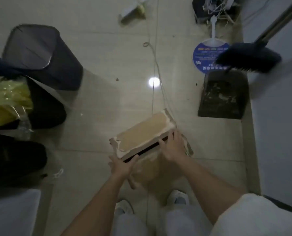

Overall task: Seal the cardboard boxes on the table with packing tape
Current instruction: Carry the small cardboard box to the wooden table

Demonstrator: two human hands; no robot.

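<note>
— Shoes (177, 197) and pale trousers (175, 222) fill the bottom edge; above them two bare forearms reach out over a tiled floor (107, 99). What are they carrying?

— One flat cardboard box (141, 132), held in the air above the floor, tilted, with torn paper along its top face. No worktop and no tape roll are in view.

— And the grip?

— Left hand (123, 166) curls round the near corner; right hand (173, 149) wraps its fingers over the near long edge. Both are clamped on the box, which sits just beyond the knuckles, between the two hands.

— What could go wrong?

— A dark gap shows along the near edge, so the flap looks loose; by my reading, a tilt could let it swing open. A thin cord (157, 68) trails across the floor under the box and could snag a foot. A bin (39, 55) stands left, a dustpan (223, 94) and brush (249, 57) right, leaving a narrow lane.
</note>
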